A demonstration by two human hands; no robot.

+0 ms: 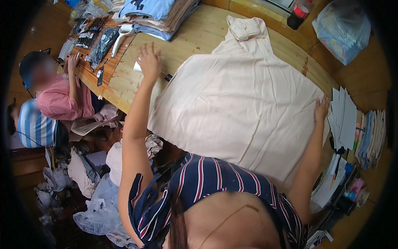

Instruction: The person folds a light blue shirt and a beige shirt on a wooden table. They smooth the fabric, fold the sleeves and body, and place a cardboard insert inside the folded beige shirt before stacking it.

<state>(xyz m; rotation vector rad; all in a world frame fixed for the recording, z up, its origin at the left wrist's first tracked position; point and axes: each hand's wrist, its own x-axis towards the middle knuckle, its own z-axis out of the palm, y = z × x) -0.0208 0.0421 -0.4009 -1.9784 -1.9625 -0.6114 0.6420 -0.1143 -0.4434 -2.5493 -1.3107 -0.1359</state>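
A cream shirt (244,99) lies spread over the wooden table in front of me, its wide hem toward my body. Its collar (245,29) is at the far end. Off the shirt's left side, my left hand (149,61) is raised with fingers apart and nothing visible in it. By that hand are a small white piece (137,66) and a small dark tag (168,77). My right hand (321,110) rests on the right edge of the shirt, fingers stretched out along the cloth.
A stack of folded shirts (166,23), a white handled tool (121,39) and a dark plastic-wrapped bundle (103,45) occupy the far left. A co-worker in pink (62,99) sits there. Papers (343,116) stand right; a cola bottle (299,14) and plastic bag (343,31) are far right.
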